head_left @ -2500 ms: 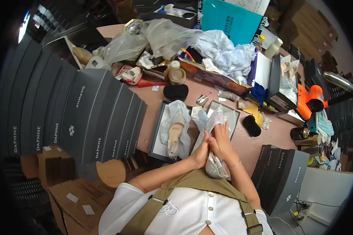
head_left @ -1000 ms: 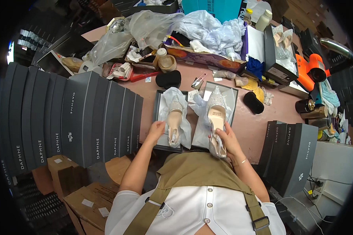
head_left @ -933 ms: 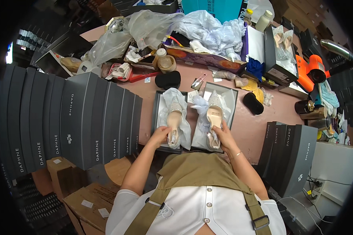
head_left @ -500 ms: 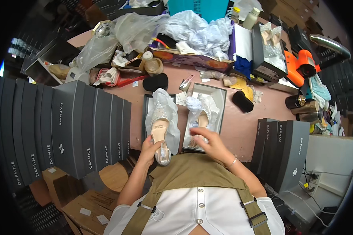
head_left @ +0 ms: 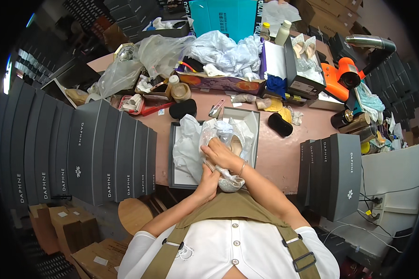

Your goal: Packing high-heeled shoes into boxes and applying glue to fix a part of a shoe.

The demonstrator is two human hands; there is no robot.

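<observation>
A silver, sparkly high-heeled shoe (head_left: 207,134) is held in front of me, slanting, with its toe away from me. My left hand (head_left: 208,179) is closed round its rear part. Across the shoe lies my right hand (head_left: 223,156), its fingers bent into or over the front opening; the fingertips are partly hidden. A second silver shoe (head_left: 237,136) rests with white tissue in the right half of a grey shoebox (head_left: 253,122). Crumpled white tissue paper (head_left: 186,149) fills much of the left half (head_left: 181,180), right beside my left hand.
Stacks of dark grey shoeboxes stand at the left (head_left: 91,153) and right (head_left: 337,176). Behind are a black oval case (head_left: 183,109), pink scissors (head_left: 216,108), another black case (head_left: 280,124), a box of white tissue (head_left: 226,56) and an orange heat gun (head_left: 340,79).
The held shoe has moved right, leaving its tissue in the left half of the box. My right hand has come left onto the shoe, and my left hand has shifted right with it.
</observation>
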